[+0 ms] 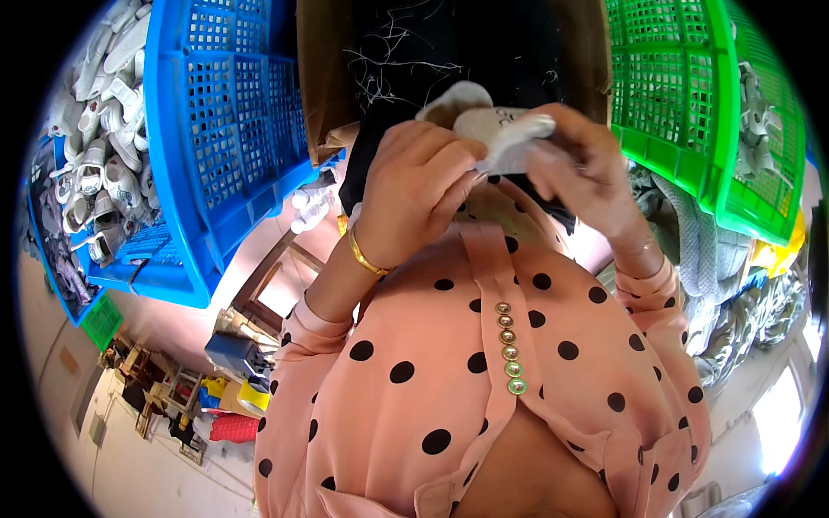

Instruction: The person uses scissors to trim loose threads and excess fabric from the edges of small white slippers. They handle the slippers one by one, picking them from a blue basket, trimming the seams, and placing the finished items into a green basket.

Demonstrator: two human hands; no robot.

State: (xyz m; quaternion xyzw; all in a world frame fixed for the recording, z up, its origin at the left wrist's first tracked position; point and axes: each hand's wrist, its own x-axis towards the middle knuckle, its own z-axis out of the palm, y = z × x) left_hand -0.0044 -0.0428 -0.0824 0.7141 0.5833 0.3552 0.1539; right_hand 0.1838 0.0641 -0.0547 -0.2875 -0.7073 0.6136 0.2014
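In front of my chest, over my dark-clad lap, I hold a small white shoe upper [480, 126] with a pale inner side that bears some dark marking. My left hand [404, 192] is closed on its near left edge, thumb and fingers pinching the fabric. On the other side, my right hand [596, 177] is curled at the raised white edge; its thumb and lower fingers are smeared by motion, and its grip is partly hidden. Loose white threads [397, 65] lie on the black cloth [509, 52] over my legs.
To the left stands a blue plastic basket [211, 112], beside a heap of white shoe uppers [108, 147]. On the right is a green plastic basket [682, 95] with more grey-white pieces [756, 121] beyond it. Grey bundled material [734, 319] lies below the green basket. Brown cardboard [324, 86] flanks my legs.
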